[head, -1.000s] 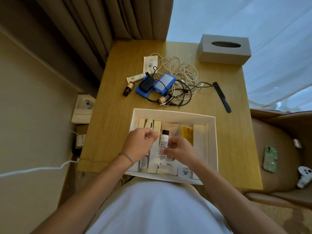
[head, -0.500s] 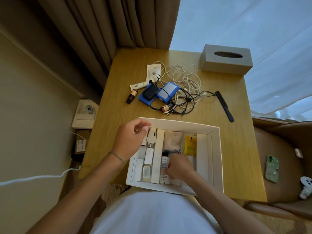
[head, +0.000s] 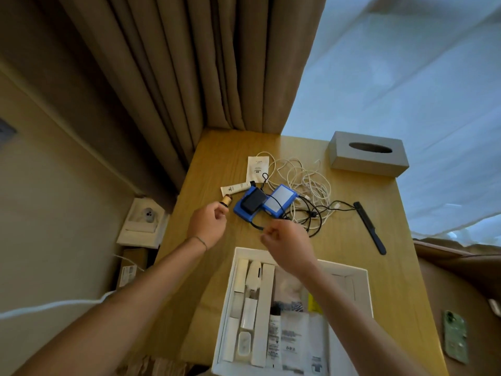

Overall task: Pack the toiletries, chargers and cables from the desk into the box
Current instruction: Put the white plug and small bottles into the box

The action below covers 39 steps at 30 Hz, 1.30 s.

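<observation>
**Now both hands are hovering over the loose items**

I am watching the left hand (head: 207, 226) reaching toward the ten o'clock part of the counter (head: 352, 267), its curled fingertips at the dark end of a small amber bottle (head: 227, 201); I cannot tell whether it is gripping the bottle or only touching it. The right hand (head: 287, 240) is hanging just past the far rim of the white box (head: 362, 294), fingers loosely curled, right over a black cable (head: 314, 213); whether it is pinching that cable I cannot tell.

The box is sitting at six o'clock on the counter, already holding white packets, a white tube with a black cap (head: 273, 332) and a yellow sachet (head: 313, 303).

At twelve o'clock from the box, the unpacked things are lying together: two blue chargers (head: 267, 206) side by side, a black block resting on the left one, a tangle of white cables (head: 306, 180) behind them, a white tube (head: 235, 188) beside the amber bottle and a flat white sachet (head: 258, 168) beyond it. A black comb (head: 370, 227) is lying at two o'clock, well apart from the pile, and a grey tissue box (head: 368, 154) is standing at one o'clock.
</observation>
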Tool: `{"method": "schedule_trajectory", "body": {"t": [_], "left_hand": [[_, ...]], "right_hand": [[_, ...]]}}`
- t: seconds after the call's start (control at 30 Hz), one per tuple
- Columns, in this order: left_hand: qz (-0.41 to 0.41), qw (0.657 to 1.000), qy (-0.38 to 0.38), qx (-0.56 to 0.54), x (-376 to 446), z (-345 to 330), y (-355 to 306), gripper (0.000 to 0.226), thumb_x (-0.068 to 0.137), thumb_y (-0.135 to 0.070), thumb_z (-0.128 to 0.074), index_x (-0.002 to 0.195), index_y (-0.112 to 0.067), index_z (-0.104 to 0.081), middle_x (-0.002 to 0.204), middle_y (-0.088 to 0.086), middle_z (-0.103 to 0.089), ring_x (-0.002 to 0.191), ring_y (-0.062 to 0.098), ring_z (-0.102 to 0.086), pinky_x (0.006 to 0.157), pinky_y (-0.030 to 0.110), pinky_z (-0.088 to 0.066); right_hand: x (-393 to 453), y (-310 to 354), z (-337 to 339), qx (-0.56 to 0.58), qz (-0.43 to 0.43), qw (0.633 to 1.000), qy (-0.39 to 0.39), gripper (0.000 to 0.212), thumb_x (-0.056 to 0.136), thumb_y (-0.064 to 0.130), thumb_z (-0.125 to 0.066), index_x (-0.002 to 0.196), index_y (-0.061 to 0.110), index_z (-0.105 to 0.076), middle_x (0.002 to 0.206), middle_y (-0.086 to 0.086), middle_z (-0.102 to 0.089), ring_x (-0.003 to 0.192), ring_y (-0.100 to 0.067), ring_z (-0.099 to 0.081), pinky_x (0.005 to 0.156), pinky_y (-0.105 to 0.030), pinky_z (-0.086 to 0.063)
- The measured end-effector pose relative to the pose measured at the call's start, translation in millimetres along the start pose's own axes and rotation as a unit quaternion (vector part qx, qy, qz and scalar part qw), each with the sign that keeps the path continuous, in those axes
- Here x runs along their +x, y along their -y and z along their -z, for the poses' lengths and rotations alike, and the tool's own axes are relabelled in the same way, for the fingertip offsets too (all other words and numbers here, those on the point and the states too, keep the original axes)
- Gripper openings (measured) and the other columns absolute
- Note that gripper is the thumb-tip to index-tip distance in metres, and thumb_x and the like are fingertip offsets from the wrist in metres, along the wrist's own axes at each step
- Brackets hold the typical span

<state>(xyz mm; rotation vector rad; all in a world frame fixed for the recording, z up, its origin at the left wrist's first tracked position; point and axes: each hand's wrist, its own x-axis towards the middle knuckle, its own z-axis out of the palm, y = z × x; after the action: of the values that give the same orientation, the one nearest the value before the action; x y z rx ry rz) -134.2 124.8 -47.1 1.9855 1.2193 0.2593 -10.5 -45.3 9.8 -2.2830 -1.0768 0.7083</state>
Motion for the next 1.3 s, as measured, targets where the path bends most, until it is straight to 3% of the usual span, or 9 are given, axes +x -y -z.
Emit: {"method": "schedule_trajectory", "body": {"t": [0.17, 0.37, 0.53, 0.63, 0.77, 0.9, 1.03, 1.17, 1.3], "left_hand": [[0.016, 0.998, -0.012, 0.066, 55.7, -15.5, 13.6, 0.02, 0.092, -0.016, -0.064, 0.111, -0.02, -0.065, 0.102, -0.001, -0.068, 0.09, 0.017, -0.064, 0.075, 0.032, -0.055], [0.024, 0.991, 0.025, 0.131, 96.6, -35.5, 30.4, 0.044, 0.086, -0.037, -0.073, 0.123, -0.022, -0.055, 0.111, 0.005, -0.065, 0.096, 0.025, -0.063, 0.076, 0.037, -0.054], [0.014, 0.99, 0.017, 0.141, 111.3, -47.5, 46.8, 0.047, 0.083, -0.031, -0.078, 0.124, -0.022, -0.056, 0.116, 0.005, -0.068, 0.1, 0.025, -0.065, 0.072, 0.033, -0.05], [0.012, 0.997, 0.006, 0.082, 114.3, -48.5, 53.9, 0.039, 0.085, -0.026, -0.075, 0.12, -0.022, -0.059, 0.112, 0.003, -0.069, 0.095, 0.021, -0.066, 0.07, 0.031, -0.052], [0.028, 0.998, -0.013, -0.059, 105.0, -35.0, 53.0, 0.032, 0.089, -0.03, -0.07, 0.119, -0.023, -0.063, 0.102, -0.004, -0.071, 0.084, 0.01, -0.066, 0.07, 0.035, -0.059], [0.036, 0.986, -0.008, -0.162, 79.4, -8.8, 43.2, 0.028, 0.091, -0.032, -0.069, 0.111, -0.047, -0.057, 0.092, -0.016, -0.067, 0.078, -0.001, -0.065, 0.06, 0.017, -0.053], [0.057, 0.976, 0.002, -0.211, 49.6, 11.0, 38.8, 0.034, 0.091, -0.028, -0.069, 0.111, -0.052, -0.057, 0.096, -0.014, -0.066, 0.085, 0.003, -0.066, 0.058, 0.01, -0.05], [0.082, 0.967, 0.005, -0.243, 27.9, 18.5, 37.9, 0.036, 0.091, -0.022, -0.069, 0.119, -0.043, -0.06, 0.101, -0.008, -0.067, 0.088, 0.008, -0.068, 0.067, 0.02, -0.058], [0.105, 0.961, 0.004, -0.258, 20.4, 23.9, 36.7, 0.037, 0.092, -0.021, -0.068, 0.124, -0.036, -0.06, 0.104, -0.006, -0.067, 0.091, 0.009, -0.069, 0.073, 0.029, -0.061]], "right_hand": [[55.6, 13.1, -8.8, -0.029, -0.011, 0.999, -0.01, 0.015, 0.096, 0.02, -0.057, 0.095, 0.019, -0.072, 0.085, 0.002, -0.071, 0.074, -0.015, -0.065, 0.061, -0.028, -0.053], [105.4, 14.5, -23.1, -0.044, -0.024, 0.998, -0.025, 0.019, 0.094, 0.012, -0.054, 0.09, 0.015, -0.072, 0.086, -0.003, -0.069, 0.077, -0.024, -0.065, 0.064, -0.04, -0.059], [146.8, 15.5, -36.2, -0.08, -0.028, 0.996, -0.014, 0.018, 0.093, 0.01, -0.054, 0.089, 0.023, -0.066, 0.087, -0.002, -0.065, 0.078, -0.025, -0.062, 0.06, -0.033, -0.046], [168.3, 19.4, -46.7, -0.115, -0.022, 0.993, -0.005, 0.023, 0.092, 0.008, -0.053, 0.1, 0.021, -0.07, 0.097, -0.005, -0.069, 0.084, -0.026, -0.063, 0.067, -0.039, -0.055], [193.7, 21.9, -58.4, -0.155, 0.0, 0.988, -0.012, 0.019, 0.093, 0.012, -0.06, 0.108, 0.019, -0.07, 0.103, -0.006, -0.068, 0.084, -0.026, -0.06, 0.065, -0.036, -0.049], [222.5, 27.1, -70.6, -0.241, 0.037, 0.97, 0.018, 0.023, 0.09, 0.013, -0.068, 0.113, 0.012, -0.065, 0.11, -0.01, -0.066, 0.101, -0.032, -0.064, 0.079, -0.043, -0.056], [244.3, 26.8, -85.9, -0.353, 0.067, 0.931, 0.07, 0.038, 0.092, 0.019, -0.07, 0.126, 0.011, -0.057, 0.116, -0.011, -0.061, 0.107, -0.031, -0.061, 0.081, -0.04, -0.054], [253.4, 25.3, -95.1, -0.427, 0.09, 0.896, 0.08, 0.031, 0.096, 0.022, -0.065, 0.125, 0.014, -0.059, 0.112, -0.009, -0.064, 0.1, -0.027, -0.064, 0.074, -0.036, -0.055], [258.3, 24.1, -99.5, -0.419, 0.102, 0.899, 0.069, 0.03, 0.096, 0.021, -0.066, 0.124, 0.013, -0.06, 0.111, -0.008, -0.064, 0.099, -0.026, -0.064, 0.071, -0.035, -0.053]]}}
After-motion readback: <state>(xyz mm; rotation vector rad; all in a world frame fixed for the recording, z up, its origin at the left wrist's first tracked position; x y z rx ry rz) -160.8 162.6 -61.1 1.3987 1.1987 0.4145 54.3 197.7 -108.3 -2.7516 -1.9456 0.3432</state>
